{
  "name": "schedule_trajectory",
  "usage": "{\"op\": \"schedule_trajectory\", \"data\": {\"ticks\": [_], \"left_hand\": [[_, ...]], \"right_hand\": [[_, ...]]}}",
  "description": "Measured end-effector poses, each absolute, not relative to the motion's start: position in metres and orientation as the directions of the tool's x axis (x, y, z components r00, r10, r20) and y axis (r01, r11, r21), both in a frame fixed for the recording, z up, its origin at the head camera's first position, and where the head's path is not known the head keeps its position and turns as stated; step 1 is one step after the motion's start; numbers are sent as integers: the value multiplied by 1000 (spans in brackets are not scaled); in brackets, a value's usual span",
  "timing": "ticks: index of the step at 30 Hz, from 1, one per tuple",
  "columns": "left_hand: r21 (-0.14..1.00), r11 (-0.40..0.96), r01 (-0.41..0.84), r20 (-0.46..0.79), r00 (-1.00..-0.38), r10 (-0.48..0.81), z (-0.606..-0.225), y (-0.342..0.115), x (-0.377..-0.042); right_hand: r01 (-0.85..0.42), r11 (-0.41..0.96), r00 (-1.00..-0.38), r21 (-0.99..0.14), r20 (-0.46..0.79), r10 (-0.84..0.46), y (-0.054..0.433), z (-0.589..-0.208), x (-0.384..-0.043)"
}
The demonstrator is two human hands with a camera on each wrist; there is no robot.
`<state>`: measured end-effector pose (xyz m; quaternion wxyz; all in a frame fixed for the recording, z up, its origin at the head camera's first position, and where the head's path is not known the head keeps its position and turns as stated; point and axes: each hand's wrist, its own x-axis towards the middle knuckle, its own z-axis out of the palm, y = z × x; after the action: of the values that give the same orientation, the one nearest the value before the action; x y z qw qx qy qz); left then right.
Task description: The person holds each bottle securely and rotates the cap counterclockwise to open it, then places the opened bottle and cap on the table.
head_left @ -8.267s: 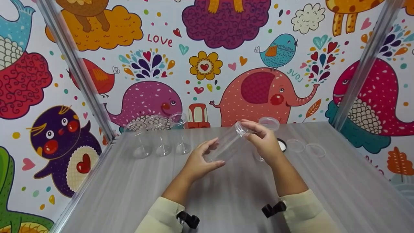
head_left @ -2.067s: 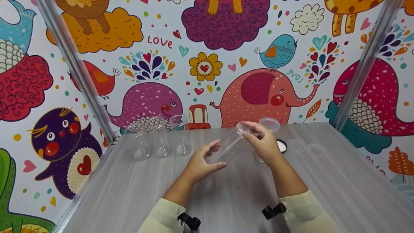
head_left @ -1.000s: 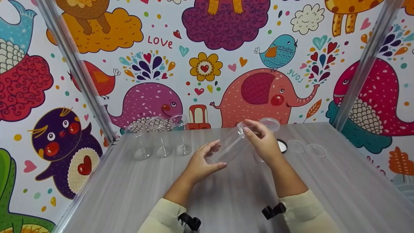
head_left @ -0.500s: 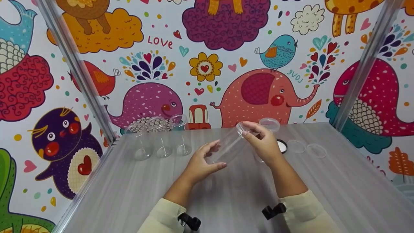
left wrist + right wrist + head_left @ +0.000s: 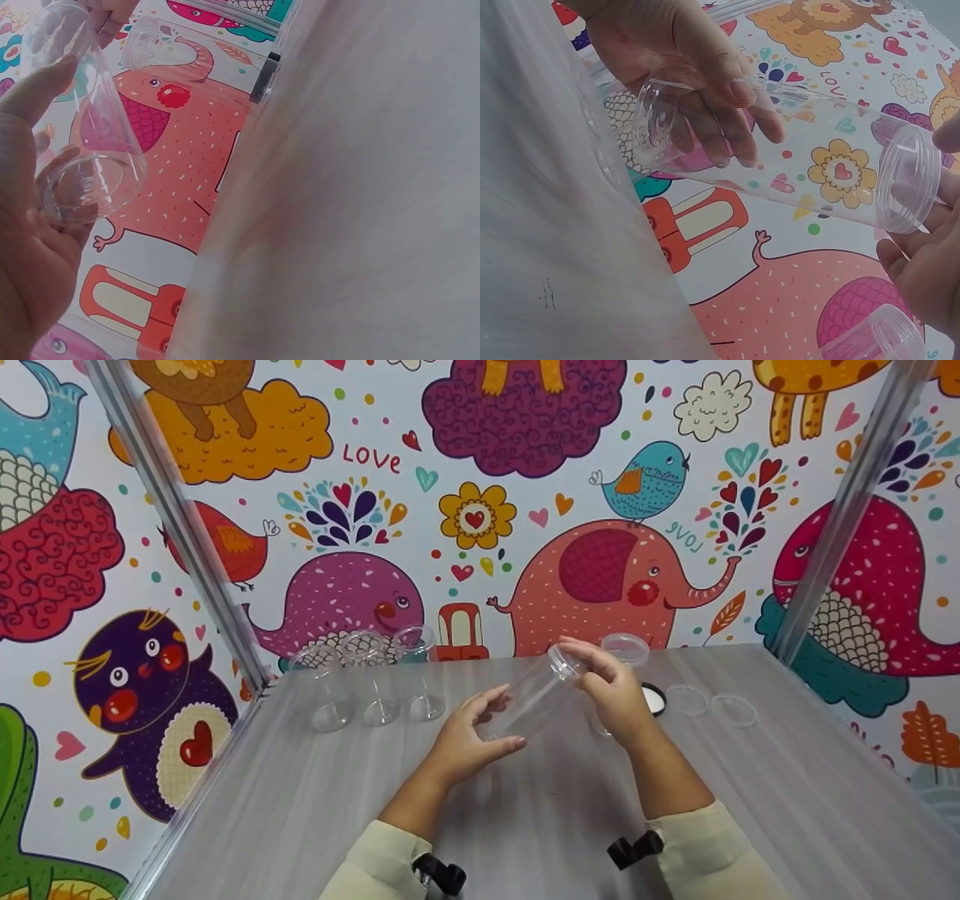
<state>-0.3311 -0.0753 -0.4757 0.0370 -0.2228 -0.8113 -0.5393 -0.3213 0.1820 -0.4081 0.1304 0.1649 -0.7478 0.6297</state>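
Left hand (image 5: 466,733) and right hand (image 5: 613,688) both grasp 1 clear jar (image 5: 528,697), the left curled round its lower end and the right gripping its rimmed upper end, tilted above the grey table (image 5: 517,840), with 3 upright jars (image 5: 380,709) on its left and 2 flat round pieces (image 5: 734,710) on its right

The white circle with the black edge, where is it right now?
In the head view, the round, black-rimmed white disc lies right of centre on the grey table, between the person's right hand, partly hiding it, and a clear flat circle.
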Motion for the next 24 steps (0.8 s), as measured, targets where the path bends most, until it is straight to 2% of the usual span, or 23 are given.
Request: {"op": "schedule_trajectory", "data": {"ticks": [9,13,18,24], "left_hand": [[864,325,385,283,-905,317,-474,-75,-330],[861,332,386,281,-904,323,-476,-75,-330],[860,333,387,283,-904,319,-476,-76,-329],[857,343,384,283,-908,310,-475,-75,-329]], "right_hand": [[-333,331,-934,-883,358,16,183,-408,-324],[-300,364,-943,-882,333,29,182,-409,-325],[-329,318,-936,-889,351,10,182,-410,-324],[-379,201,-925,-903,375,-62,182,-409,-323]]}}
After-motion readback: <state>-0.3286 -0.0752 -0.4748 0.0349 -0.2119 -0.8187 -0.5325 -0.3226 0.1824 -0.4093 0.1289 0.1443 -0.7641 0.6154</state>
